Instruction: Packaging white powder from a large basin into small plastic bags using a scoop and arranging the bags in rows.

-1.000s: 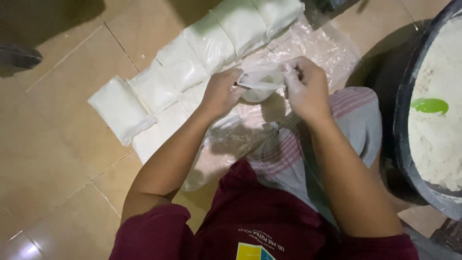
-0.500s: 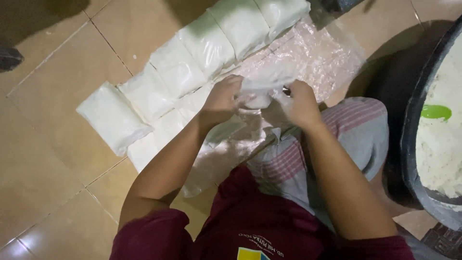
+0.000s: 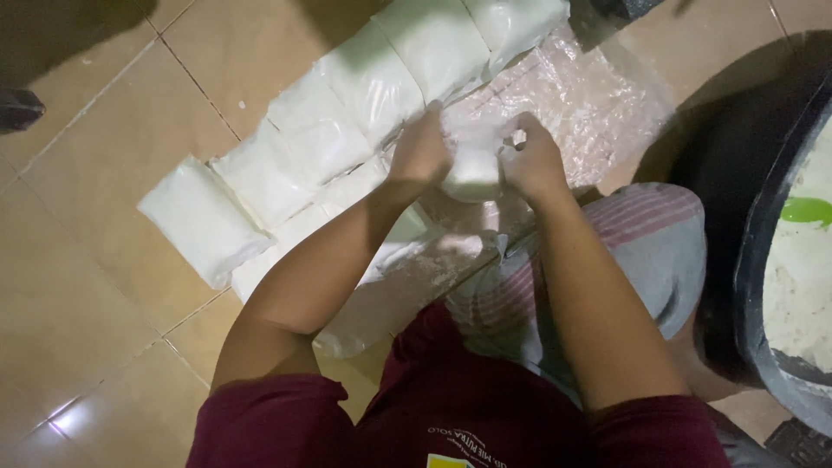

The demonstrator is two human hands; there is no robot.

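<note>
Both my hands grip one small clear plastic bag of white powder [image 3: 475, 169] held just above the floor. My left hand [image 3: 420, 147] clasps its left side and my right hand [image 3: 530, 160] pinches its top and right side. Under the bag lies a crinkled sheet of clear plastic [image 3: 589, 95]. A row of filled white bags [image 3: 347, 104] runs diagonally along the tiled floor beyond my hands, and the nearest one [image 3: 204, 221] lies at the row's left end.
A large dark tub [image 3: 763, 286] of white powder stands at the right, with a green scoop [image 3: 808, 210] in it. My striped-trousered knee [image 3: 641, 243] is beside it. Tan floor tiles [image 3: 78, 286] spread to the left. A dark object [image 3: 17, 108] sits at the left edge.
My hands have closed together around the bag and shifted slightly up toward the row of bags. The view has drifted, so the tub sits further right.
</note>
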